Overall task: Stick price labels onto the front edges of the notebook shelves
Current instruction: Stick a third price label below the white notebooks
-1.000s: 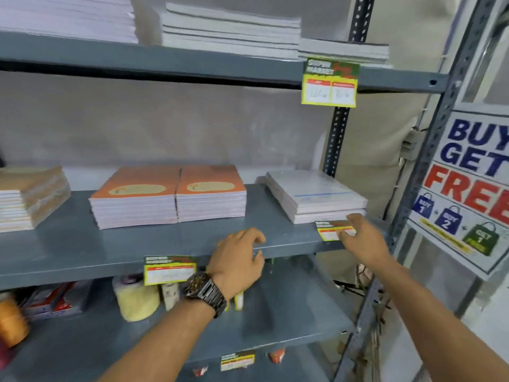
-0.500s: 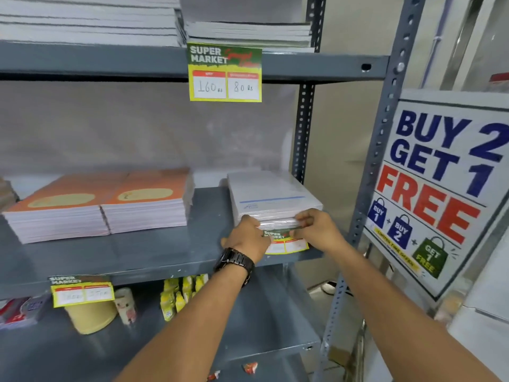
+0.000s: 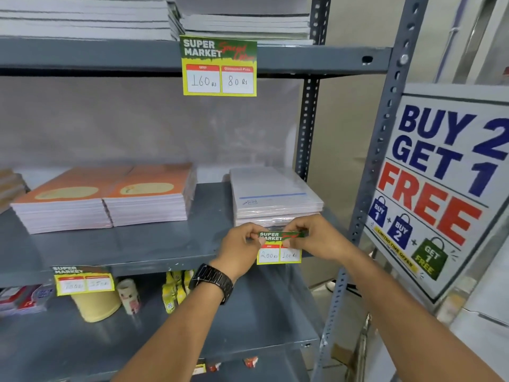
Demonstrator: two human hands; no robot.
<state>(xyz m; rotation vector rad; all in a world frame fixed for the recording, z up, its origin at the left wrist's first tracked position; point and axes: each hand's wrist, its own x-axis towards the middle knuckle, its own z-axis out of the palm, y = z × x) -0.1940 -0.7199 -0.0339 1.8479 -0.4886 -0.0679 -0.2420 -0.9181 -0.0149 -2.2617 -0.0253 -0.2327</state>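
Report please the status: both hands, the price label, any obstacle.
Left hand and right hand both pinch price label, pressing it onto middle shelf edge below white notebook stack. Nothing in the way.

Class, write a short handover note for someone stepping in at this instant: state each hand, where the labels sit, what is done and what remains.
Left hand and right hand both pinch the top of the 200/100 price label, pressing it to the middle shelf edge below the wrapped white notebooks.
Done: the 160/80 label hangs on the top shelf edge; another label sits on the middle edge, left.
Left: smooth this label flat, let go, check it holds.
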